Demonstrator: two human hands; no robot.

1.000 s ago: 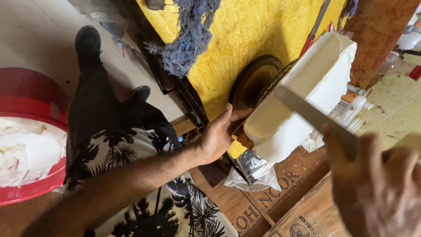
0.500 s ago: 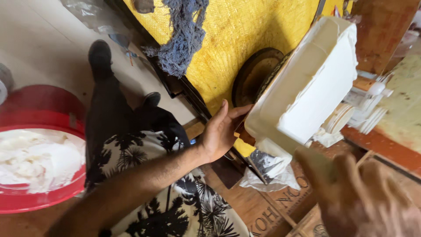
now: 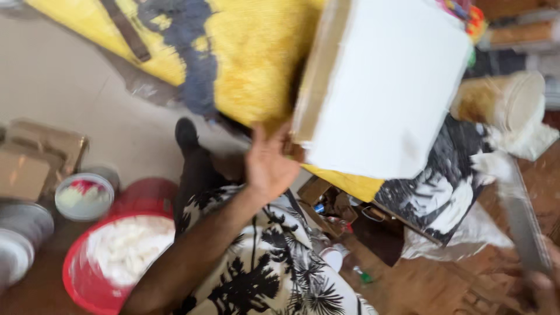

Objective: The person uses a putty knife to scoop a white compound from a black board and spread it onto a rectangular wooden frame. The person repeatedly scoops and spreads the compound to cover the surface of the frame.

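Left hand point(image 3: 269, 164), fingers spread, steadies the white block point(image 3: 382, 87) at its seven o'clock; right hand point(image 3: 539, 289), blurred, seemingly grips a flat blade point(image 3: 519, 219).

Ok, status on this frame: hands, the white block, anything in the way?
Left hand open, flat against white block's lower corner. Right hand at frame edge, gripping a long flat blade, white paste on its tip. Red tub of paste lower left, off to the side. Frame blurred.

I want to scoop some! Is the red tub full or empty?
Partly full: the red tub holds a heap of white stuff, though blur hides how deep.
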